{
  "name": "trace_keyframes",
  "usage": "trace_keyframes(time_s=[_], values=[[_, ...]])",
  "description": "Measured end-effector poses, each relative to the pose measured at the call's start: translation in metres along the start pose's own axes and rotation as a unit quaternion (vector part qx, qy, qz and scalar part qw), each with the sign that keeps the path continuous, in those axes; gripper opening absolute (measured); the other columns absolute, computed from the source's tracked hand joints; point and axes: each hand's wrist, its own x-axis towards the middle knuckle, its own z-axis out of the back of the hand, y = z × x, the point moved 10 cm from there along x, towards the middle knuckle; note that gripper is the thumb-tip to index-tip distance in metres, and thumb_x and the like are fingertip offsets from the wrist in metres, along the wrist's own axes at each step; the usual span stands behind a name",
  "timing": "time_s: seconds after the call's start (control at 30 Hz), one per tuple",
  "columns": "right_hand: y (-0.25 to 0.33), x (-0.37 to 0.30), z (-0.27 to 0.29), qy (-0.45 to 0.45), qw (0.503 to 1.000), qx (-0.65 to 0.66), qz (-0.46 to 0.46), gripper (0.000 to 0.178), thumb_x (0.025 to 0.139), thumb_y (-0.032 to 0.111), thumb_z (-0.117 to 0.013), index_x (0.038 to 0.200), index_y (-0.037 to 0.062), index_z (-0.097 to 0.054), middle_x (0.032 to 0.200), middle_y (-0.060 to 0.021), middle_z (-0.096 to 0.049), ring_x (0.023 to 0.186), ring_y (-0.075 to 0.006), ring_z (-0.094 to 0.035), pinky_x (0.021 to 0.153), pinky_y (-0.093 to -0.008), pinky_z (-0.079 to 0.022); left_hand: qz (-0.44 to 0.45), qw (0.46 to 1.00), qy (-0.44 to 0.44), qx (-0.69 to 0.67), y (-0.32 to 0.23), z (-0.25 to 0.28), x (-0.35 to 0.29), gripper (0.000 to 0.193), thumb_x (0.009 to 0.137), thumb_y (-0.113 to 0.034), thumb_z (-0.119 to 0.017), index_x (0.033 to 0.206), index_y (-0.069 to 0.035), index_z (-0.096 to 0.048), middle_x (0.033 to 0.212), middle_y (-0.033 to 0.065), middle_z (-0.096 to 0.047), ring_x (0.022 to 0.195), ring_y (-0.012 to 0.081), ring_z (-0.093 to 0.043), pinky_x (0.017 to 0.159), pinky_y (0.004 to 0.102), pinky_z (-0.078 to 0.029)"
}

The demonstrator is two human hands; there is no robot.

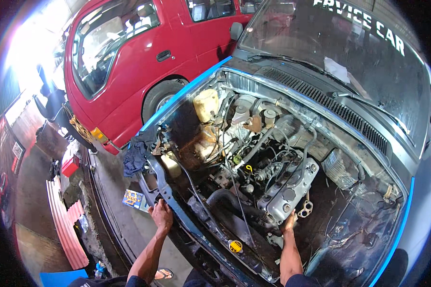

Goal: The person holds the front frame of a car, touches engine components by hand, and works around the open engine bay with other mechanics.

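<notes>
My left hand (pixel 162 215) is closed over the front edge of the car body, its fingers curled on the dark front panel (pixel 182 214). My right hand (pixel 289 223) reaches into the engine bay at the near end of the silvery valve cover (pixel 286 195); its fingertips are partly hidden against the engine, so its grip is unclear. Just right of it shows a metal flange (pixel 305 209) with two holes. A thick black hose (pixel 225 196) runs left of the valve cover. Between my arms, a yellow radiator cap (pixel 235 246) sits on the front. A yellow dipstick loop (pixel 248 168) stands farther in.
A dark rag (pixel 135 155) hangs over the left front corner. Plastic reservoirs (pixel 206 105) line the bay's left side. Beyond stands a red van (pixel 124 71); a person (pixel 57 103) is far left. A blue printed package (pixel 135 199) lies on the floor near pink corrugated sheet (pixel 64 225).
</notes>
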Motion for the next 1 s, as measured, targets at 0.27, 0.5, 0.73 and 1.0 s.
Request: trace_keyframes(time_s=[0.27,0.5,0.73,1.0], values=[[-0.008,0.03,0.001,0.114,0.987,0.093,-0.066,0.074,0.098,0.062,-0.035,0.146,0.0058,-0.035,0.145,-0.0087,-0.045,0.127,-0.0278,-0.048,0.108,-0.0438,-0.037,-0.006,1.0,-0.009,-0.019,-0.001,0.002,0.002,0.012,0.089,-0.018,-0.056,0.094,-0.008,-0.059,0.08,0.0163,-0.063,0.083,0.033,-0.061,0.089,0.0459,-0.035],[-0.009,-0.028,-0.031,-0.073,0.994,-0.066,-0.045,0.071,0.1,0.059,-0.036,0.145,0.0034,-0.036,0.14,-0.0108,-0.048,0.121,-0.0254,-0.052,0.104,-0.0397,-0.042,0.021,1.0,-0.006,0.022,0.031,0.014,-0.004,0.012,0.089,-0.017,-0.056,0.095,-0.008,-0.06,0.08,0.0164,-0.064,0.083,0.0321,-0.062,0.09,0.0449,-0.034],[0.042,-0.033,-0.021,-0.037,0.999,0.007,0.019,0.075,0.095,0.061,-0.045,0.145,0.0066,-0.032,0.139,-0.0136,-0.049,0.122,-0.0307,-0.051,0.102,-0.0473,-0.042,0.002,0.999,-0.008,-0.035,-0.002,-0.007,0.001,0.012,0.088,-0.017,-0.056,0.096,-0.008,-0.06,0.08,0.0161,-0.064,0.083,0.0317,-0.061,0.089,0.0447,-0.034],[0.012,-0.013,-0.022,0.044,0.997,0.031,-0.053,0.072,0.097,0.064,-0.033,0.147,0.012,-0.035,0.145,-0.0093,-0.045,0.131,-0.0323,-0.045,0.109,-0.0505,-0.034,-0.002,1.0,-0.002,-0.013,0.002,-0.004,0.002,0.012,0.088,-0.017,-0.057,0.095,-0.008,-0.06,0.08,0.0159,-0.063,0.082,0.0316,-0.061,0.088,0.0449,-0.034]])
